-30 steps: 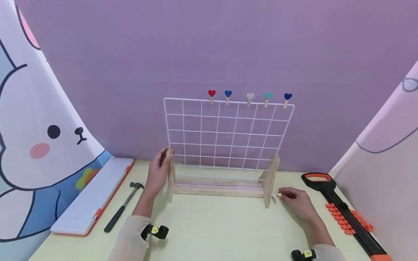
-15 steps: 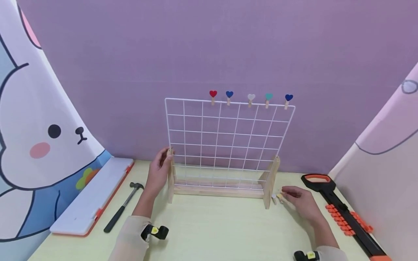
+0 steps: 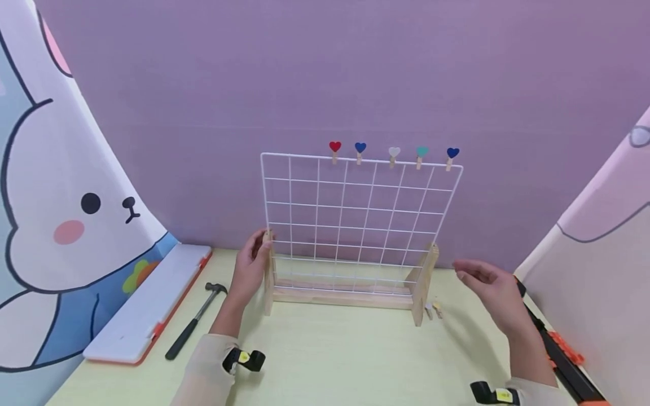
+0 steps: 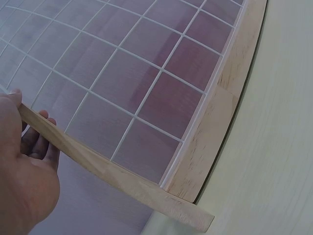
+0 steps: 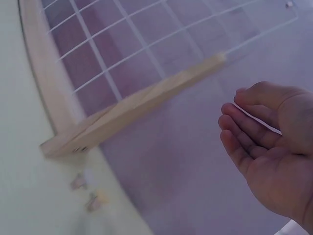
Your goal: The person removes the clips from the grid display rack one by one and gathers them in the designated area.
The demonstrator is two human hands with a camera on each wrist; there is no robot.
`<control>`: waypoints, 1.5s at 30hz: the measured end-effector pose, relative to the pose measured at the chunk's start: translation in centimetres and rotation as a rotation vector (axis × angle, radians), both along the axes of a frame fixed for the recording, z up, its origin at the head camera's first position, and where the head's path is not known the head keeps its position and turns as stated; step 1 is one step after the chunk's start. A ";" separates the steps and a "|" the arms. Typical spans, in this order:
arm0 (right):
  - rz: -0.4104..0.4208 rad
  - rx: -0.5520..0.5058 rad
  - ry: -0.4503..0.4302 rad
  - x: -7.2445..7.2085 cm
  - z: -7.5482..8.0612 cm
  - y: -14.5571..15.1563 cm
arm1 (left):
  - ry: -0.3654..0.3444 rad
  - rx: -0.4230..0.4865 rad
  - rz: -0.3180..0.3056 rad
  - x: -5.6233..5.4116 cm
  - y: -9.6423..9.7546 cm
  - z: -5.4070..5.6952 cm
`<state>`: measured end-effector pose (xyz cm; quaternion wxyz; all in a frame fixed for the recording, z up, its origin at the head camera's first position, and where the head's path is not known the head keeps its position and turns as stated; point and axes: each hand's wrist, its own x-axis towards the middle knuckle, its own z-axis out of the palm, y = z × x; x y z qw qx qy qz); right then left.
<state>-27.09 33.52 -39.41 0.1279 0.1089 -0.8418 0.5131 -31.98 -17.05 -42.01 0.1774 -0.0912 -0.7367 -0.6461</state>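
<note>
A white wire grid (image 3: 347, 208) stands in a wooden stand (image 3: 342, 298), leaning back. My left hand (image 3: 249, 273) grips the stand's left upright (image 4: 112, 178), with the thumb on the near side and fingers behind. Several heart-topped clothespins run along the grid's top wire, from a red one (image 3: 335, 148) to a dark blue one (image 3: 453, 153) near the right corner. My right hand (image 3: 492, 290) hovers right of the stand's right upright (image 5: 132, 110), fingers loosely bent and nothing between them. Two small clothespins, one white (image 3: 429, 310) and one yellow (image 3: 438, 309), lie beside that upright's foot.
A hammer (image 3: 196, 321) and a white case with a red edge (image 3: 152, 307) lie on the left of the table. On the right is a black and orange tool (image 3: 563, 361), partly behind my right arm. A purple backdrop (image 3: 355, 73) rises behind the stand.
My right hand has released the yellow clothespin by the stand's foot, then lifted away up and to the right. My left hand keeps its hold on the upright.
</note>
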 end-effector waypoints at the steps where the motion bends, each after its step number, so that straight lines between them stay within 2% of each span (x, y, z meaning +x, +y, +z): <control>1: 0.012 -0.007 0.016 0.1 0.7 -0.2 | -0.002 0.001 0.002 0.0 0.0 0.0; 3: 0.024 -0.020 0.046 0.3 1.9 -0.5 | -0.001 0.001 0.003 0.1 0.0 0.0; 10: -0.057 0.013 0.133 0.8 5.8 -1.2 | 0.003 0.007 -0.006 -0.1 0.1 0.0; 13: -0.056 0.015 0.184 1.0 7.3 -1.6 | 0.005 0.005 0.000 -0.1 0.0 0.0; 17: -0.012 -0.037 0.234 1.1 9.2 -2.5 | 0.009 0.000 0.009 -0.1 -0.1 -0.1; 23: 0.062 -0.134 0.254 1.5 11.4 -4.2 | 0.015 -0.012 0.009 0.0 -0.1 -0.1; 32: 0.183 -0.271 0.304 1.1 14.8 -7.3 | 0.030 0.010 0.002 0.0 0.0 -0.1; 40: 0.232 -0.224 0.354 0.9 17.8 -9.7 | 0.016 0.008 0.001 -0.2 0.0 -0.2; 45: 0.278 -0.230 0.348 0.4 19.5 -11.3 | 0.010 0.003 0.010 -0.2 0.0 -0.2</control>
